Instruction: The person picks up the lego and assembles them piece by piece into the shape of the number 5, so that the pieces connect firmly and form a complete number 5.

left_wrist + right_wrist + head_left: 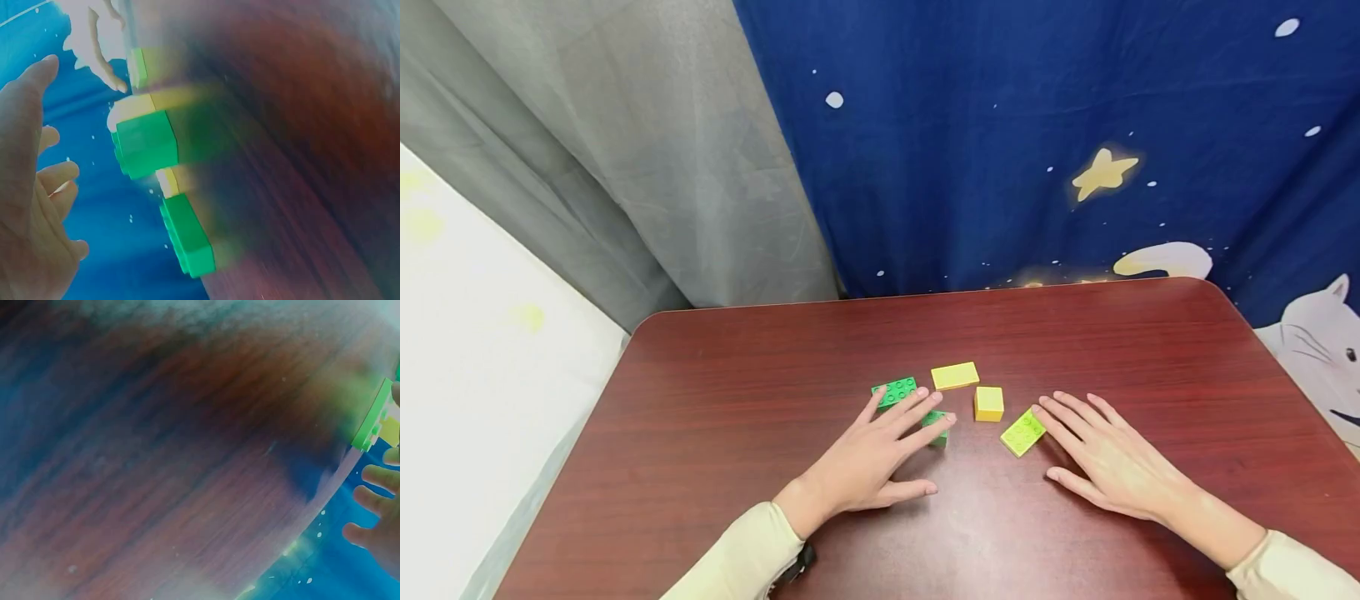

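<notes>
My left hand (868,458) is spread above the table, its fingers overlapping two green toy bricks in the head view. One is a flat-lying green brick (901,390) with studs on top; the other, a taller green block (149,142), is partly hidden under the fingers in the head view. My right hand (1105,458) has its fingers extended, the index fingertip right at the corner of a lime green brick (1022,432). Between the hands sit a yellow cube-shaped block (988,403) and a flat yellow brick (955,376). Neither hand holds anything.
The bricks lie on a dark red-brown wooden table (737,392) with rounded far corners. Behind it hang a grey curtain (700,167) and a blue curtain (962,150) with stars and a white cat. A white patterned cloth (475,375) is at the left.
</notes>
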The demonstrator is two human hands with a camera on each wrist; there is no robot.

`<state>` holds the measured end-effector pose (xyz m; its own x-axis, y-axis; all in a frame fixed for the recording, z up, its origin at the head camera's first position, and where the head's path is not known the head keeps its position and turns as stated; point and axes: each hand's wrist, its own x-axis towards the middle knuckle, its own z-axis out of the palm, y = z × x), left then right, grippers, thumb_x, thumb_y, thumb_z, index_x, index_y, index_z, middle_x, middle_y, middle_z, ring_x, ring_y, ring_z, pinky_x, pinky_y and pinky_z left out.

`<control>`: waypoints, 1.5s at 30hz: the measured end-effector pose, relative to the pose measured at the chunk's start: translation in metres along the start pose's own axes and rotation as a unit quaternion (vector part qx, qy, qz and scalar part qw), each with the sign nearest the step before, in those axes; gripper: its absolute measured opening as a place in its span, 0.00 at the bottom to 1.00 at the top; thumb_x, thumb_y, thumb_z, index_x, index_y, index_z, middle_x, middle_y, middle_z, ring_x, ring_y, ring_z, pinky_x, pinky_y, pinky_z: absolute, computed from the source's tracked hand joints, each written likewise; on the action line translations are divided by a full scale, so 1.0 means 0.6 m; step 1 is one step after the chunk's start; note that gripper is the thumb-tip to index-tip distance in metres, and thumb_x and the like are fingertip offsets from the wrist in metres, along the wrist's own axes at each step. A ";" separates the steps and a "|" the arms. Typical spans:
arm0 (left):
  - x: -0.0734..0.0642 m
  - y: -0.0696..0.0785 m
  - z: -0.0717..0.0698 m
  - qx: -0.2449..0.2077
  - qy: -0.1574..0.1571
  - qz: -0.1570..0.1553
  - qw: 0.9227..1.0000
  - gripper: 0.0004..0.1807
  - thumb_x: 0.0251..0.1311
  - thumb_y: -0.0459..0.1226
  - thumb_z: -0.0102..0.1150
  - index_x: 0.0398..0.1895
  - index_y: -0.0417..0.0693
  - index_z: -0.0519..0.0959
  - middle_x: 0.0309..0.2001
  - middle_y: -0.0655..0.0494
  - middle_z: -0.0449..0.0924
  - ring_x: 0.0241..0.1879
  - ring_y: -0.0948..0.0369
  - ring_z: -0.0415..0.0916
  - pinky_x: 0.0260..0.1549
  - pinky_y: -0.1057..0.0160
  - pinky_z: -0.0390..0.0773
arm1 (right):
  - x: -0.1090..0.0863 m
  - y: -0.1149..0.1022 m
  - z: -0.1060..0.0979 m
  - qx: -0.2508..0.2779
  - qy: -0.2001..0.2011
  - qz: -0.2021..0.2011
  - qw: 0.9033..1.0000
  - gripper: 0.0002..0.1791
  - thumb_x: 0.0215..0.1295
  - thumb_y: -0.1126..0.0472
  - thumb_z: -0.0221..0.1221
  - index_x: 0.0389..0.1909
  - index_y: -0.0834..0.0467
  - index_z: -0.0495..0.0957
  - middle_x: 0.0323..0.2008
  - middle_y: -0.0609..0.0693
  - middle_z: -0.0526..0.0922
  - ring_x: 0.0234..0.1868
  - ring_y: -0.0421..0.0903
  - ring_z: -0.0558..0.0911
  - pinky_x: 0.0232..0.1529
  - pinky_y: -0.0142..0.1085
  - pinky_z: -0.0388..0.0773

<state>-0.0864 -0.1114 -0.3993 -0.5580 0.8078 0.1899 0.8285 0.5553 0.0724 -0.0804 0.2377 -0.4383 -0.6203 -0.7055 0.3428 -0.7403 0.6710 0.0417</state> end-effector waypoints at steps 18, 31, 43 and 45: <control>0.031 0.068 0.031 -0.119 0.100 -0.012 0.988 0.14 0.59 0.41 0.58 0.46 0.44 0.78 0.36 0.59 0.78 0.36 0.68 0.74 0.37 0.71 0.74 | 0.022 -0.007 0.012 0.045 -0.023 0.077 0.996 0.35 0.53 0.49 0.63 0.60 0.63 0.68 0.51 0.54 0.74 0.49 0.51 0.72 0.46 0.49 0.68; 0.066 0.097 0.054 -0.075 0.041 -0.082 0.993 0.12 0.58 0.44 0.59 0.41 0.48 0.78 0.36 0.61 0.79 0.36 0.66 0.77 0.29 0.68 0.76 | 0.032 -0.005 0.014 0.080 -0.016 0.108 0.991 0.21 0.52 0.57 0.64 0.46 0.61 0.76 0.39 0.47 0.73 0.36 0.44 0.69 0.37 0.42 0.69; 0.082 0.089 0.062 -0.114 0.032 -0.147 0.982 0.11 0.53 0.42 0.65 0.34 0.47 0.76 0.24 0.63 0.72 0.23 0.68 0.71 0.19 0.70 0.71 | 0.035 -0.027 0.013 0.091 -0.008 0.066 0.994 0.17 0.47 0.56 0.68 0.38 0.55 0.75 0.33 0.42 0.68 0.33 0.39 0.63 0.31 0.34 0.65; 0.085 0.086 0.065 -0.138 0.029 -0.147 0.979 0.10 0.54 0.41 0.65 0.33 0.47 0.75 0.21 0.64 0.70 0.22 0.71 0.68 0.20 0.72 0.69 | 0.038 -0.032 0.011 0.095 -0.012 0.070 0.993 0.17 0.47 0.55 0.69 0.37 0.54 0.76 0.33 0.41 0.67 0.33 0.38 0.62 0.31 0.33 0.65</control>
<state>-0.0739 -0.0335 -0.4238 -0.7775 0.6037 0.1759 0.6178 0.6813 0.3927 -0.0823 0.2072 -0.4375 -0.7245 -0.6153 0.3106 -0.6808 0.7091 -0.1835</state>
